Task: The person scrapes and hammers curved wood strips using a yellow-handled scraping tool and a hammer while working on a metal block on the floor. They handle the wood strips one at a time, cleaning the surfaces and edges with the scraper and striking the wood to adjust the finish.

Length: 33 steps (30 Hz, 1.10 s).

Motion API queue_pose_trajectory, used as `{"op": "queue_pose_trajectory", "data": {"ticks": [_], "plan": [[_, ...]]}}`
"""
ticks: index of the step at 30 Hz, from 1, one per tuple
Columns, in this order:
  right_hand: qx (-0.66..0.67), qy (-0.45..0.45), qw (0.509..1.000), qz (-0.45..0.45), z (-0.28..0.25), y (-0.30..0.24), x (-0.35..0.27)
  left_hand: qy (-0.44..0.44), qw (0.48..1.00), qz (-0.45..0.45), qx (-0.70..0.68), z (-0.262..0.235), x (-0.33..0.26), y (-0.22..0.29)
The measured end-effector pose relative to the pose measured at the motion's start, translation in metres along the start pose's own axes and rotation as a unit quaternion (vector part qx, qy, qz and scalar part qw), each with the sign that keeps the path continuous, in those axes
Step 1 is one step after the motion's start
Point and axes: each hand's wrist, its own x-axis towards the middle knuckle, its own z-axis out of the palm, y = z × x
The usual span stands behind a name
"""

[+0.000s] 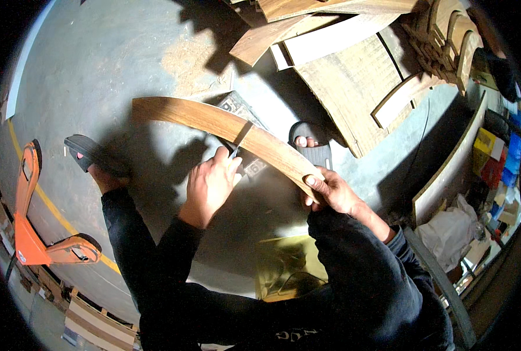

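A long curved wooden piece with brown grain stretches in front of me, over a printed block on the floor. Its near right end is gripped by my right hand, thumb on the top face and fingers underneath. My left hand, closed in a pinch, holds a thin metal blade-like tool against the near edge of the wood, around mid-length. The tool's exact kind is too small to make out. Where it meets the wood, a dark narrow band crosses the face.
Wooden boards and curved pieces are piled at the far right. An orange pallet-jack-like frame stands left, by a yellow floor line. A yellow sheet lies near me. Right are a white bag and another person's dark sleeve.
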Motion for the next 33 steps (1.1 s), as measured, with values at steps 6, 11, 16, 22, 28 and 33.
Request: {"op": "queue_pose_trajectory", "data": {"ticks": [6, 11, 16, 22, 28, 33], "plan": [[0.025, 0.015, 1.000, 0.009, 0.004, -0.004, -0.005, 0.100, 0.988, 0.064, 0.102, 0.012, -0.004, 0.001], [0.027, 0.015, 0.999, 0.010, 0.006, -0.004, -0.005, -0.023, 0.985, -0.027, -0.166, 0.014, 0.002, -0.017], [0.008, 0.004, 1.000, 0.015, 0.000, 0.001, -0.002, 0.058, 0.910, -0.121, -0.391, 0.029, 0.001, -0.033], [0.022, 0.024, 0.999, 0.016, 0.007, -0.006, -0.008, -0.095, 0.832, -0.133, -0.530, -0.003, 0.009, -0.045], [0.037, 0.012, 0.999, 0.014, 0.003, 0.002, -0.006, -0.226, 0.800, -0.147, -0.537, 0.012, 0.006, -0.022], [0.020, -0.008, 1.000, 0.019, 0.003, -0.001, -0.005, -0.191, 0.776, -0.166, -0.578, 0.007, 0.007, -0.033]]}}
